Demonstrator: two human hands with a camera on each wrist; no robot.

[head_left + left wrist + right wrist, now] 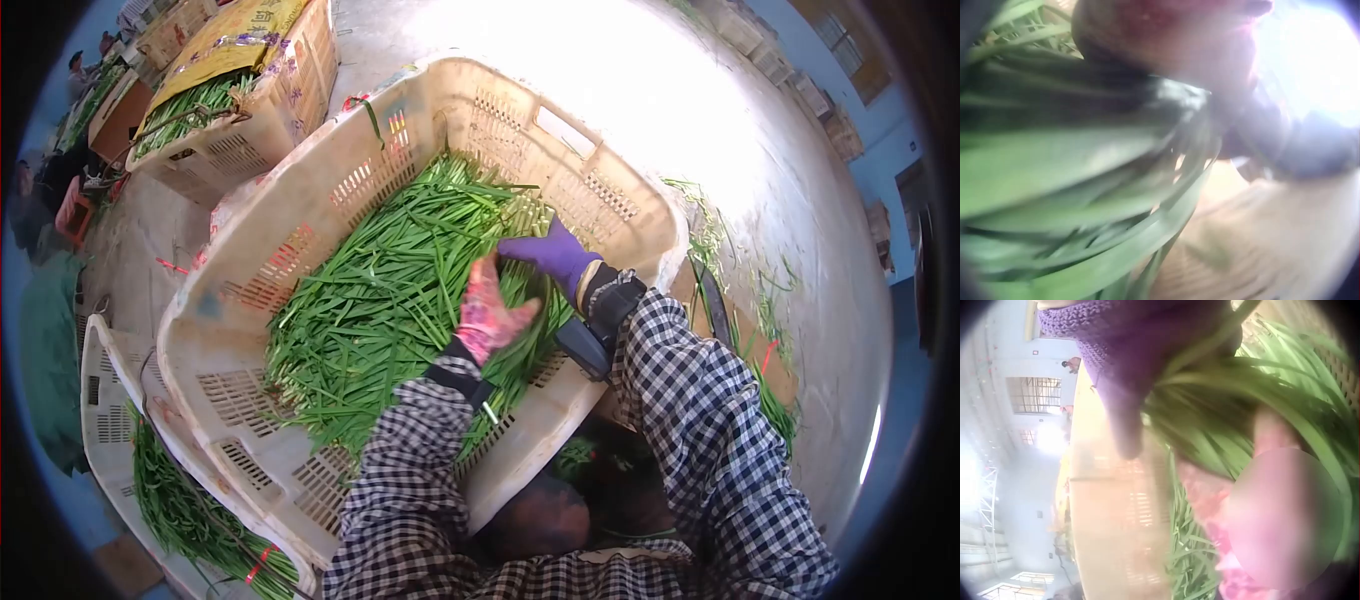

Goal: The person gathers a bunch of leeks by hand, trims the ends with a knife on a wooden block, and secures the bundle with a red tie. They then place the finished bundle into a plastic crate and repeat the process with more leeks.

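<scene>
1. Greens (370, 275) lie heaped inside a pale slotted crate (560, 175), leaves crossing loosely, some whitish stem ends showing at the far side. The crate sits close against the person, presumably to keep the heap within easy reach of both arms.

2. Pink-gloved left hand (488, 315): fingers look fairly straight, thumb spread well away from them. It stands against a bunch (1204, 419) drawn from the heap, seemingly to steady the leaves; no firm grip can be made out.

3. Purple-gloved right hand (555, 252), just beside the left: fingers bend over the bunch and appear to hold it, thumb standing off. That hold seems meant to keep the long leaves together.

4. At the person's left, a second crate (110, 370) carries more greens, a red tie (262, 563) among them, likely for bundling. Farther back, a yellow sack (225, 45) drapes over a third crate (185, 180), perhaps as cover.

5. Hard to make out: the right fingertips, lost behind leaves and glove; most of the left wrist view, smeared; part of the left hand, masked by a hazy oval in the right wrist view. Glare whitens the floor (760, 150).
</scene>
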